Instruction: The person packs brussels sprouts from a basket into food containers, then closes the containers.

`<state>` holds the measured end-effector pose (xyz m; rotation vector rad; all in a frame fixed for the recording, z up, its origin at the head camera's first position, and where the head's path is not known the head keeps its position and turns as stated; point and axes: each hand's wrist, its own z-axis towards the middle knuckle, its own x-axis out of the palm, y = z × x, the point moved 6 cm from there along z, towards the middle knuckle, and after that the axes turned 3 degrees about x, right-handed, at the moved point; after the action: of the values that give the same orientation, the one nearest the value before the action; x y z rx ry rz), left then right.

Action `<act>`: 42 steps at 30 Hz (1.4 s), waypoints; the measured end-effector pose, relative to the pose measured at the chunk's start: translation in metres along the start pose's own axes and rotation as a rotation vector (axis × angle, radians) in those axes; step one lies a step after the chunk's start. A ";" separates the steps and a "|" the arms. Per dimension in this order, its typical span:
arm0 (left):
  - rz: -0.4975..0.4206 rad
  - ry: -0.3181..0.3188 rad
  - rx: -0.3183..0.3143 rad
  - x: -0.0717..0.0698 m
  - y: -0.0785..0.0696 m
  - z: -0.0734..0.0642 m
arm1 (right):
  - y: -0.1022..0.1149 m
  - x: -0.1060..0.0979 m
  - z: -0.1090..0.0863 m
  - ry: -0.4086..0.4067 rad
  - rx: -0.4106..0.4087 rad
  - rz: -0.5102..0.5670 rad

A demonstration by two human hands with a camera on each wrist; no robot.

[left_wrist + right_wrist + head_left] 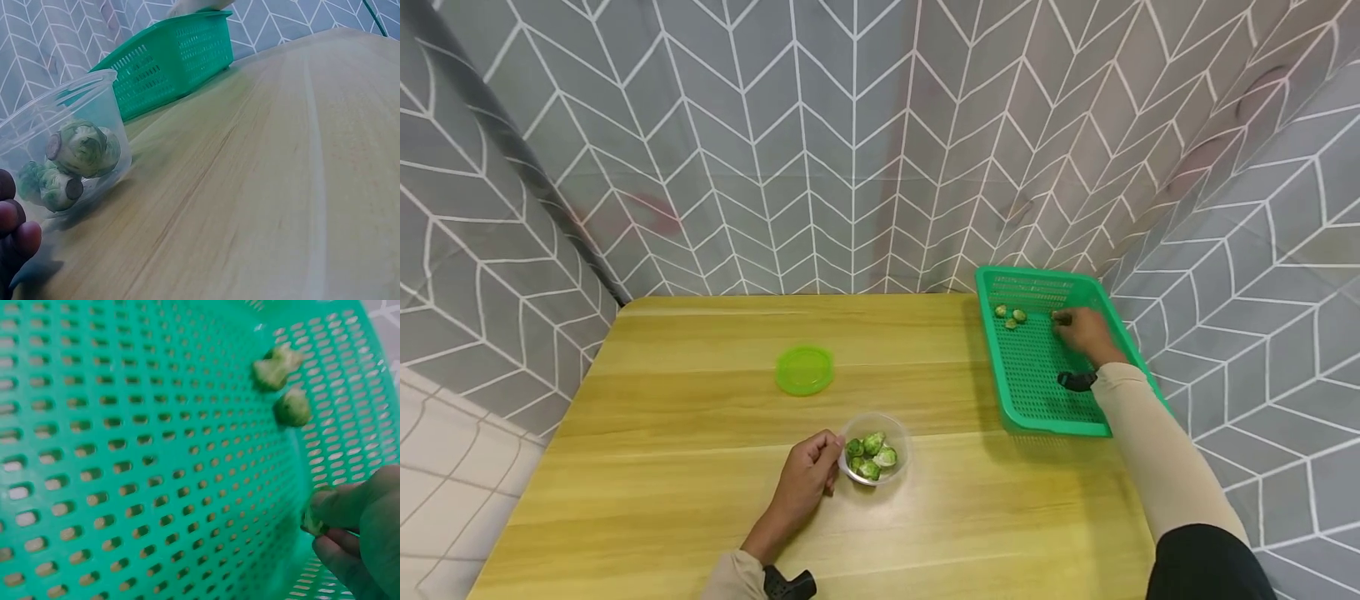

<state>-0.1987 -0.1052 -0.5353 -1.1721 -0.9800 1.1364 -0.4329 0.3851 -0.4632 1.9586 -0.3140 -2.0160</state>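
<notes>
Beneath your right grip [1082,332], green perforated plastic basket [992,358]; you pinch one small round green sprout [312,520] | left of it, three loose sprouts [1019,316] remain | your left grip [808,473] holds clear round plastic tub [901,433], several sprouts [873,442] in | beyond, lime-green round lid [805,370] off

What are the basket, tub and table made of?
Basket: probably molded plastic, slightly glossy, with regular slots.
Tub: likely clear plastic, smooth; sprouts show through its wall.
Table: wood or wood-look laminate, light sheen; streaky grain shows, but which is unclear.
</notes>
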 end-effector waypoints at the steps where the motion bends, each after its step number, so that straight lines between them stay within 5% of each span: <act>1: -0.001 -0.004 -0.008 0.000 0.000 0.000 | 0.002 -0.002 -0.002 0.000 -0.005 0.025; 12: -0.022 0.036 0.044 0.001 0.000 -0.001 | 0.043 -0.018 -0.038 0.007 -0.004 0.258; 18: -0.034 0.009 -0.006 0.000 0.005 -0.002 | 0.073 -0.020 -0.059 0.020 -0.022 0.383; 25: -0.023 -0.003 0.004 0.000 0.002 -0.002 | 0.118 -0.022 -0.087 0.047 -0.093 0.466; 42: -0.014 -0.020 -0.028 0.000 0.005 0.000 | 0.238 0.004 -0.148 0.264 -0.320 0.727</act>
<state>-0.1993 -0.1055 -0.5398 -1.1768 -1.0213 1.1285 -0.2684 0.1715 -0.3852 1.5701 -0.5111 -1.2452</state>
